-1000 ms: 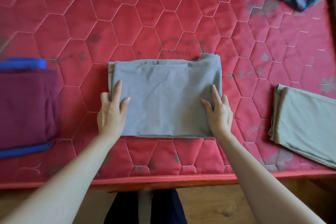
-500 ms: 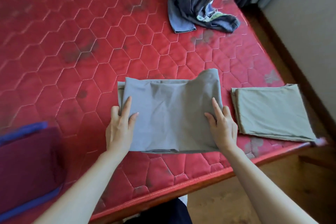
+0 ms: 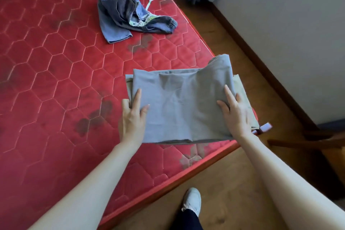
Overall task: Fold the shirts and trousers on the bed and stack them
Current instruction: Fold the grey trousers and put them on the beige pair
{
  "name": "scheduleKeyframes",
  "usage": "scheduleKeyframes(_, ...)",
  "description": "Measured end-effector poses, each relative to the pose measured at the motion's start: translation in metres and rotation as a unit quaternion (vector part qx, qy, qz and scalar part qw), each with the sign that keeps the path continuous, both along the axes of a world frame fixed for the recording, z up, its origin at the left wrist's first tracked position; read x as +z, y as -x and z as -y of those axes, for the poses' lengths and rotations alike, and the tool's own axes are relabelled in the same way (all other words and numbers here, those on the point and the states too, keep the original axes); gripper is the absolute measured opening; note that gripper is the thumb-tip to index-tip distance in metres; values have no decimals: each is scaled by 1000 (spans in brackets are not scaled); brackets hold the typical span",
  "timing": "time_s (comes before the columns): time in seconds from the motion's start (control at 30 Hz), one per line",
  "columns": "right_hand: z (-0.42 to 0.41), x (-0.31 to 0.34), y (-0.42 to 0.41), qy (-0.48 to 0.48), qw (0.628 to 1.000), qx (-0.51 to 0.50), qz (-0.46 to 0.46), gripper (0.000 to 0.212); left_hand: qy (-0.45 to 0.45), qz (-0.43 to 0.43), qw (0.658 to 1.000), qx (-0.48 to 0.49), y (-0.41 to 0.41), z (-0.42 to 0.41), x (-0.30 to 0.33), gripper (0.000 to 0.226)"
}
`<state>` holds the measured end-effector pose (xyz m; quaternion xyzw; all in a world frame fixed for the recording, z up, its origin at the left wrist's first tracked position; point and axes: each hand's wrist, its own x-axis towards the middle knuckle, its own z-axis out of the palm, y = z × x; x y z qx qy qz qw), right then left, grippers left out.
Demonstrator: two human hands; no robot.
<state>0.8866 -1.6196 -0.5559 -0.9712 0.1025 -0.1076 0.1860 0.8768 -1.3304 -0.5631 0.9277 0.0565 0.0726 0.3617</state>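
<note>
Both hands grip one folded grey garment (image 3: 183,106), left hand (image 3: 131,117) clamped on its 9 o'clock edge, right hand (image 3: 236,112) on its 3 o'clock edge; thumbs lie on top, fingers tucked under. The grey piece sits over a folded khaki garment (image 3: 242,91) at the bed (image 3: 56,80) corner, about 3 o'clock of frame; khaki shows only as slivers at the left and right edges. Cannot tell if grey is fully resting or just above. Unfolded blue trousers (image 3: 128,15) lie crumpled at 12 o'clock, well apart, not yet done.

Step in hand, judged: stacking grey onto khaki. To do well: lower flat, keep both sides level so the fold does not open, line up near edge and corners with the khaki below. Far right corner of grey bulges up; press it down after release. Stack is close to the mattress edge, so nudging it inward would cut slip risk. Slide the fingers out sideways, not upward.
</note>
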Motion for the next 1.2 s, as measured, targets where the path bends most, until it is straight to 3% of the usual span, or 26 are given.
scheduleKeyframes(0.2, 110, -15, -22, 51, 999, 9, -18, 50, 9, -40, 999, 6, -23, 110, -24, 59)
scheduleKeyframes(0.4, 165, -41, -46, 63, 997, 19, -50, 50, -8, -49, 999, 9, -40, 165, -50, 58)
scheduleKeyframes(0.9, 194, -134, -66, 13, 997, 2, -71, 51, 18, -91, 995, 34, -55, 178, -130, 60)
scheduleKeyframes(1.2, 201, -120, -49, 20, 999, 1, -33, 50, 21, -44, 999, 2, -44, 183, -115, 60)
